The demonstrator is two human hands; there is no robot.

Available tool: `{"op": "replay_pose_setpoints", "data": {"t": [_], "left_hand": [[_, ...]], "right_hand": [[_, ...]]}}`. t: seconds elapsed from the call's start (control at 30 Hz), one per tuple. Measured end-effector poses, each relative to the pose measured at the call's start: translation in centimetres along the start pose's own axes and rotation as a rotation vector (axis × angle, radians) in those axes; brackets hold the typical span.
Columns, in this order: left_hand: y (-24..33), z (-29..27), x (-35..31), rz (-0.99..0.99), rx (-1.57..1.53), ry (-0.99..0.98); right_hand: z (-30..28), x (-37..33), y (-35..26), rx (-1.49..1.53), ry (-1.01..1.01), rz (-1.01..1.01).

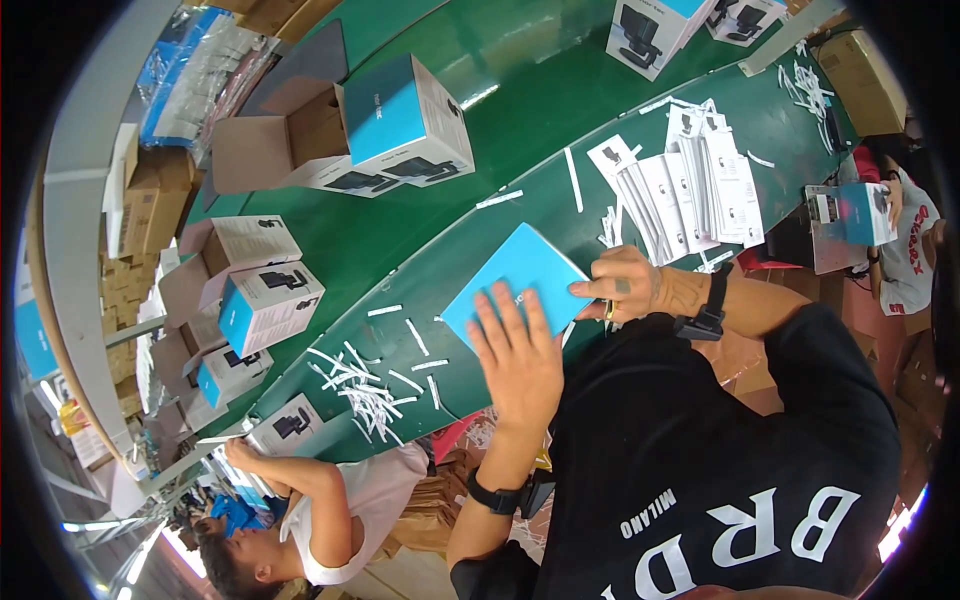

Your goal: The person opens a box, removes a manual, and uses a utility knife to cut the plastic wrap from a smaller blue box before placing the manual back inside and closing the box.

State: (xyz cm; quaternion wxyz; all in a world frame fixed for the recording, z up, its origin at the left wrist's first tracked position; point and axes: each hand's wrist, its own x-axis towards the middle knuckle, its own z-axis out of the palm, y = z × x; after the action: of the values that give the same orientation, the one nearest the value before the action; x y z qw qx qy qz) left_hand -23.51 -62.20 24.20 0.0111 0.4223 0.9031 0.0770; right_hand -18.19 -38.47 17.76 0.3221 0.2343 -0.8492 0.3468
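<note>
A box with a blue top [515,262] lies on the green table in front of me. My left hand [520,350] rests flat on that blue face, fingers spread. At the box's right edge is my right hand [622,284], its fingers curled in and the thumb at the edge. Whatever is pinched there, if anything, is hidden. A short white strip [568,334] shows just below the box's lower right side. Right of the box, a fanned pile of printed white sleeves or leaflets [690,185] lies close to my right hand.
Loose white strips [368,395] litter the table on the left. Blue-and-white product boxes [410,125] stand beyond, beside an open carton [285,140]. More boxes [270,300] line the left side. One co-worker [350,510] works at lower left, another [905,240] at far right.
</note>
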Motion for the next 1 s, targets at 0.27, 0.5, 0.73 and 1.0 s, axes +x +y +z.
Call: {"op": "replay_pose_setpoints", "data": {"t": [0.27, 0.5, 0.73, 1.0], "left_hand": [[1.5, 1.9, 1.8, 0.109, 0.122, 0.17], [-1.0, -1.2, 2.6, -0.028, -0.05, 0.129], [-7.0, -4.8, 2.9, 0.333, -0.143, 0.007], [-4.9, -5.2, 11.9, 0.329, -0.26, 0.289]], "right_hand": [[1.8, -0.7, 0.5, 0.099, 0.12, -0.029], [0.4, 1.1, 0.1, 0.149, 0.008, -0.044], [-2.8, 2.8, -0.7, 0.225, -0.172, 0.073], [-10.4, -5.8, -1.1, 0.306, 0.067, 1.169]]}}
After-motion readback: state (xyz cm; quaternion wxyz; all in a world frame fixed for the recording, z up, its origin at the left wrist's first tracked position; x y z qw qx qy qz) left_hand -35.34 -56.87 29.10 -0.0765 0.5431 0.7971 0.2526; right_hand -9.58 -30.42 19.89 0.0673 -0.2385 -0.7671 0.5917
